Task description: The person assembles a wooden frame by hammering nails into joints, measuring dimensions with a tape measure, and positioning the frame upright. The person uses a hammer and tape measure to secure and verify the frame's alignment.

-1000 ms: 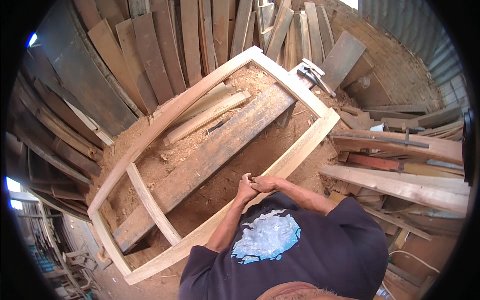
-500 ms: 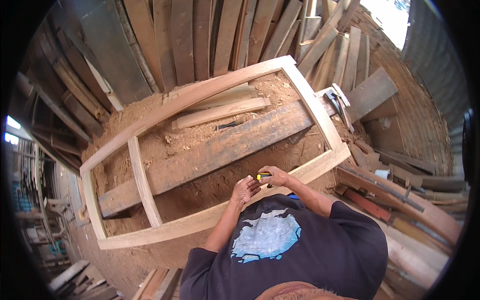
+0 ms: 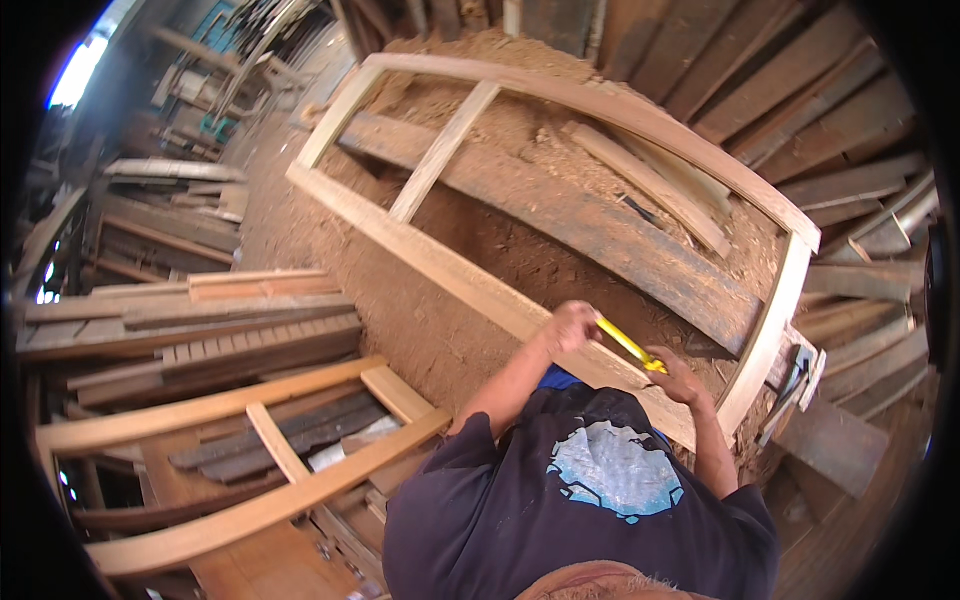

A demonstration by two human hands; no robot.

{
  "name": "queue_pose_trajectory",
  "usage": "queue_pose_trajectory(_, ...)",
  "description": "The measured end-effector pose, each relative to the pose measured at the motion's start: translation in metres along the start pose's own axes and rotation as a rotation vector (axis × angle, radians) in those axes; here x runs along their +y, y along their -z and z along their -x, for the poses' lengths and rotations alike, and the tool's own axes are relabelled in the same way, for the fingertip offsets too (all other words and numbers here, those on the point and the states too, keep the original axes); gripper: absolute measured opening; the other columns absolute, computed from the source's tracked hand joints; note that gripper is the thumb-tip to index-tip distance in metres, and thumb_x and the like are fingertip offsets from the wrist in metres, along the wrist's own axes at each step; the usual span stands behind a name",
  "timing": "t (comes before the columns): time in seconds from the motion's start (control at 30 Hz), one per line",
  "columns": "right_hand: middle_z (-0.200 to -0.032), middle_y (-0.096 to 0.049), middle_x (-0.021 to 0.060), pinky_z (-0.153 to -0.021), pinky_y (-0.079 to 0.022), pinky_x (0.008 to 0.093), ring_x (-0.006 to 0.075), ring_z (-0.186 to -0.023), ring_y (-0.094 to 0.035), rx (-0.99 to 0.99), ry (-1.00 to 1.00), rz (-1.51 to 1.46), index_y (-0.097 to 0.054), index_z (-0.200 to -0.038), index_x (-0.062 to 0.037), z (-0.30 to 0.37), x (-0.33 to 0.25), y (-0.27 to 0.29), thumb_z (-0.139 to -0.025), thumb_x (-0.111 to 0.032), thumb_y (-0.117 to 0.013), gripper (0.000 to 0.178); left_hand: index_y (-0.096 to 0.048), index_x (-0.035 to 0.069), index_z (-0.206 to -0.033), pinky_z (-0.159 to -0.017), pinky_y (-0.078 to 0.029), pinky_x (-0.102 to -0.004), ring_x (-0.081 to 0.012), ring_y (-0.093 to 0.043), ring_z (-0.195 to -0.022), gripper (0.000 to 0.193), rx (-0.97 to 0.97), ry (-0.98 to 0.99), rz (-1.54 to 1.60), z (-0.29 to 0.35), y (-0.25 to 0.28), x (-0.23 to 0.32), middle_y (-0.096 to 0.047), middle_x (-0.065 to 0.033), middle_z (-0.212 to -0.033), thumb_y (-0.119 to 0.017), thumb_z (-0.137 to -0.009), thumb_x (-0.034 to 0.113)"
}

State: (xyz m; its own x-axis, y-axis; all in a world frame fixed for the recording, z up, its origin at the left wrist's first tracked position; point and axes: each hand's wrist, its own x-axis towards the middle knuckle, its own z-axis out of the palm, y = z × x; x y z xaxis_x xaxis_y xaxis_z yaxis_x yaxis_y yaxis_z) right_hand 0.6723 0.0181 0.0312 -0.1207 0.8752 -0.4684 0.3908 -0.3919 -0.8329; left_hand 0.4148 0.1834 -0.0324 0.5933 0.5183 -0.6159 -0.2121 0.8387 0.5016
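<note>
A short length of yellow blade from a tape measure (image 3: pixel 627 345) stretches between my two hands. My left hand (image 3: pixel 573 326) pinches the blade's far end, above the near rail of a pale wooden frame (image 3: pixel 470 285). At the other end, my right hand (image 3: pixel 680 378) is closed round the yellow case, which its fingers partly cover. The frame has a curved far rail, a straighter near rail and one crosspiece toward its left end. Beneath it runs a thick, dark timber beam (image 3: pixel 580 225).
Loose wood strips (image 3: pixel 650 185) lie in sawdust beyond the beam. A second wooden frame (image 3: pixel 270 440) rests on stacked boards at lower left. Planks (image 3: pixel 790 90) lean along the far right. A clamp-like tool (image 3: pixel 795 375) sits by the frame's right end.
The view has swung left, bringing the second frame into sight. My hands have moved apart, and yellow blade now spans them. My left hand, open before, has closed on it.
</note>
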Motion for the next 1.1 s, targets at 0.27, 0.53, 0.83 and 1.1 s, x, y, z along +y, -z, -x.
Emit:
queue_pose_trajectory(0.27,-0.106,-0.069,0.0134,-0.083,-0.052,0.0328,0.0224,-0.094,-0.066,-0.089,-0.474,0.090,-0.067,-0.119,-0.0079,0.072,0.082,0.051,-0.077,-0.017,-0.074,0.044,-0.061,0.007,-0.089,-0.072,-0.055,-0.0429,-0.0251,-0.064,-0.079,0.011,0.504,-0.484,0.295,0.056,0.151,0.162,-0.063,-0.0106,-0.083,-0.070,-0.082,0.008)
queue_pose_trajectory(0.53,-0.109,-0.068,0.0198,-0.090,-0.050,0.0405,0.0321,-0.103,-0.065,0.025,0.075,0.118,-0.063,-0.121,-0.0039,-0.090,0.002,-0.064,-0.083,-0.025,-0.067,0.043,-0.057,0.003,-0.102,-0.062,-0.059,-0.0353,-0.0220,-0.068,-0.072,0.019,0.243,-0.183,-0.292,0.012,0.055,0.010,-0.065,-0.0096,-0.086,-0.058,-0.096,0.021)
queue_pose_trajectory(0.83,-0.118,-0.062,0.0205,-0.099,-0.044,0.0387,0.0316,-0.115,-0.058,0.008,0.096,0.096,-0.054,-0.127,-0.0009,-0.106,-0.034,-0.085,-0.087,-0.022,-0.062,0.047,-0.058,0.004,-0.096,-0.048,-0.049,-0.0300,-0.0180,-0.065,-0.057,0.016,0.592,-0.335,-0.268,0.007,0.119,0.084,-0.063,-0.0057,-0.076,-0.058,-0.097,0.020)
queue_pose_trajectory(1.1,-0.098,-0.070,0.0131,-0.086,-0.052,0.0350,0.0236,-0.092,-0.067,-0.080,-0.545,0.010,-0.065,-0.120,-0.0008,0.030,0.076,-0.025,-0.073,-0.009,-0.076,0.049,-0.056,-0.001,-0.096,-0.057,-0.055,-0.0318,-0.0200,-0.063,-0.064,0.009,0.825,-0.753,0.200,0.035,0.283,0.277,-0.065,-0.0122,-0.082,-0.054,-0.096,0.007)
